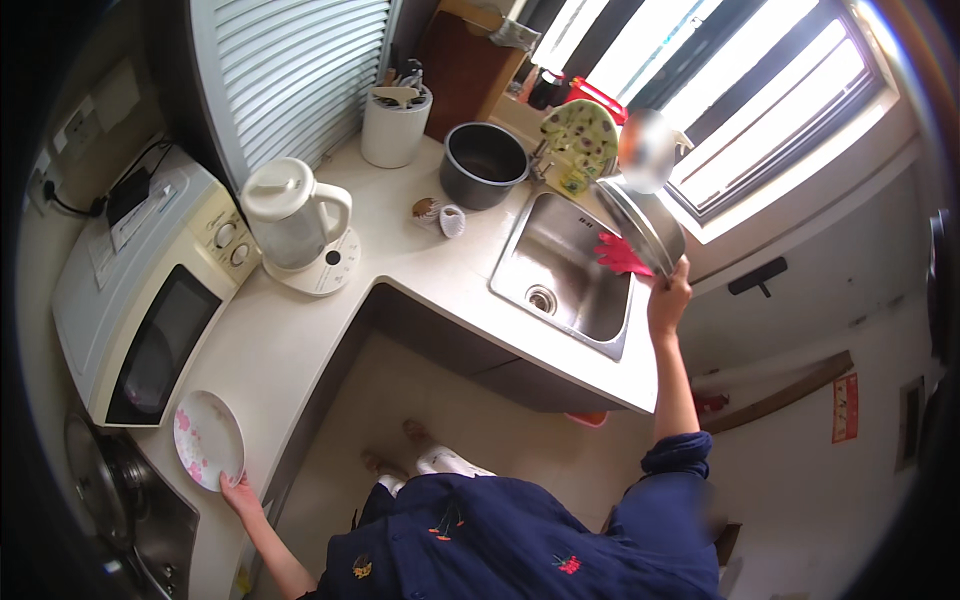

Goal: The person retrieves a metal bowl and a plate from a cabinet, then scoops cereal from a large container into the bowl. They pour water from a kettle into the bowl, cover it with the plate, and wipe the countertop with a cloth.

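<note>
My left hand (240, 496) grips the lower rim of a white plate with pink flowers (210, 441), held tilted over the counter between the microwave and the stove. At the right, my right hand (671, 289) is closed on the edge of a round metal pan or basin (643, 225), raised on its side above the sink's far right corner. Below and left of it, a pink rubber glove (621, 253) lies over the rim of the stainless steel sink (517, 264). The round metal piece partly hides the glove and the sink's corner.
A glass electric kettle (281, 217) stands beside the microwave oven (150, 300). A dark inner pot (484, 165), a white utensil holder (395, 129) and two small brushes (439, 216) are on the counter (405, 262). A pan with a lid (97, 480) sits lower left.
</note>
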Motion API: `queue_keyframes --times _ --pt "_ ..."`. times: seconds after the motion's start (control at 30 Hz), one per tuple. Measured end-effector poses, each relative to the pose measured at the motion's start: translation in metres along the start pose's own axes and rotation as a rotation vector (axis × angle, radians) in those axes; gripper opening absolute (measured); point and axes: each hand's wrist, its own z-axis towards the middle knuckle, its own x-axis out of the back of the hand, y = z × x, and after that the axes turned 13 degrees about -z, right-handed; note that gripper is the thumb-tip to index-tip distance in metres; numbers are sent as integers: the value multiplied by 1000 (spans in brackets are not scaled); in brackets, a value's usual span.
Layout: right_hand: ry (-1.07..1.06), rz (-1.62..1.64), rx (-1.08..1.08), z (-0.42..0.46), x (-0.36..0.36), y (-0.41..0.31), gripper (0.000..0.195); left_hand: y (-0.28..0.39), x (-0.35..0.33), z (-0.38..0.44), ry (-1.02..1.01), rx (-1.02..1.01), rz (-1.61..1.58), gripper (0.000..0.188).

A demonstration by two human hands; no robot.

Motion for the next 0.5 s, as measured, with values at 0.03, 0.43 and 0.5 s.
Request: queue_keyframes --times 0.03,0.43,0.5 --pt "25 -4 -22 11 8 3 33 -1 -3 0 11 -25 -7 34" --pt "279 -59 147 60 51 52 53 -9 3 10 1 -48 -24 36" --pt "114 -216 95 33 24 99 51 -14 0 14 -3 -66 -34 38"
